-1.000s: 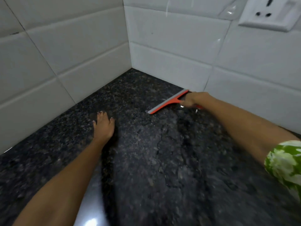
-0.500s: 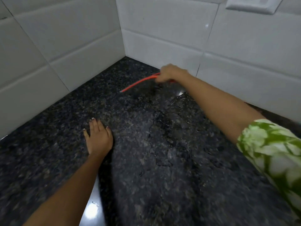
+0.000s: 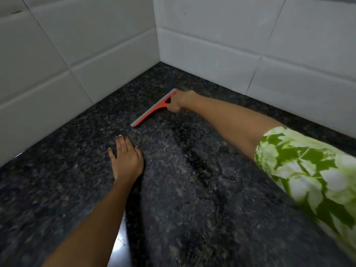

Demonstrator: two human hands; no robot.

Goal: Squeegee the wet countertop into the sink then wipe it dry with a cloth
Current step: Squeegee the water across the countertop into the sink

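In the head view, the red squeegee (image 3: 154, 108) is held by its handle in the closed grip of the right hand (image 3: 178, 102), blade down on the dark table (image 3: 192, 209) near the tiled corner. The left hand (image 3: 126, 158) is pressed flat, open, empty. Water could be left streaked if blade pressure is uneven. The sink and cloth are not shown; the handle is hidden.

An orange squeegee (image 3: 154, 108) with a grey blade is laid edge-down, slanted, on the dark speckled granite countertop (image 3: 57, 170) near the tiled corner. Wet streaks are seen on the stone nearer the camera.
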